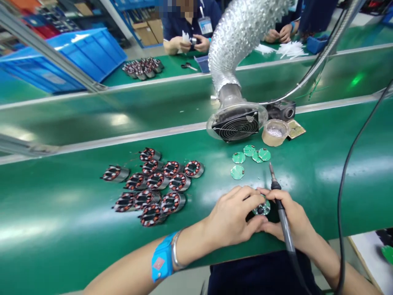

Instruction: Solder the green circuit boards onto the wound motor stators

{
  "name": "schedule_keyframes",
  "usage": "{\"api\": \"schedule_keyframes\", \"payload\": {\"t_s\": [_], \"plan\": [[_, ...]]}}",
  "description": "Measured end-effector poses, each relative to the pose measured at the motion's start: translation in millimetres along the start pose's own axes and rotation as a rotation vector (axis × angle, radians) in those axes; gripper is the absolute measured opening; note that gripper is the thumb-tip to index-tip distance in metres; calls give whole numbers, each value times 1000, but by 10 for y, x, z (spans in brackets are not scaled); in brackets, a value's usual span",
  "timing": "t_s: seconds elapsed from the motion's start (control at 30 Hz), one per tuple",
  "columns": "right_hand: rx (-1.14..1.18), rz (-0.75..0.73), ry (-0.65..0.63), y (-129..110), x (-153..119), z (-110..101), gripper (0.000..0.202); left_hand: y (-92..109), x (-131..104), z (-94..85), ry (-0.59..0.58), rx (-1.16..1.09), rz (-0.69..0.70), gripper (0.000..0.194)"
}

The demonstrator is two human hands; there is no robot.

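Observation:
Near the table's front edge, my left hand (236, 211) is closed around a round green circuit board (263, 207), its fingers curled over the left side. On the other side, my right hand (290, 213) steadies the same board with its fingertips. A soldering iron (284, 221) also lies in my right hand, its tip pointing up and away from the board. Whatever is under the board is mostly hidden by my fingers. Beyond my hands lie several loose green circuit boards (238, 157). To the left stands a group of motor stators (156, 180) with copper windings.
A fume extractor fan (238, 125) on a silver duct (239, 37) hangs over the table's back. Beside it are a round tub (275, 133) and a yellowish pad (296, 129). A black cable (344, 176) curves down the right. Co-workers sit across the divider near a blue crate (76, 57).

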State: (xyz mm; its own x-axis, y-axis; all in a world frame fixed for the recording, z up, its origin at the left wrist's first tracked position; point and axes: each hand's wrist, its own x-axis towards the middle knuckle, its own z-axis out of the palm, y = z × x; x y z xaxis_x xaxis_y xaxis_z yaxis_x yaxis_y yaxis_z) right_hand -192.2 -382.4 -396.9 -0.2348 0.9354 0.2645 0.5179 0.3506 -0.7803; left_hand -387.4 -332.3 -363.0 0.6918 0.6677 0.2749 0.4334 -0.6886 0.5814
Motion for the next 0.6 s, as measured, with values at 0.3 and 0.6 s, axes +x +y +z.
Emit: {"api": "schedule_keyframes", "payload": {"t_s": [0.3,0.6], "plan": [[-25,61,138,-87,-50,191,39,44,44,-108,-103,36,-13,38],[-44,49,93,-101,-78,185,47,-19,-24,25,31,49,48,39]]}}
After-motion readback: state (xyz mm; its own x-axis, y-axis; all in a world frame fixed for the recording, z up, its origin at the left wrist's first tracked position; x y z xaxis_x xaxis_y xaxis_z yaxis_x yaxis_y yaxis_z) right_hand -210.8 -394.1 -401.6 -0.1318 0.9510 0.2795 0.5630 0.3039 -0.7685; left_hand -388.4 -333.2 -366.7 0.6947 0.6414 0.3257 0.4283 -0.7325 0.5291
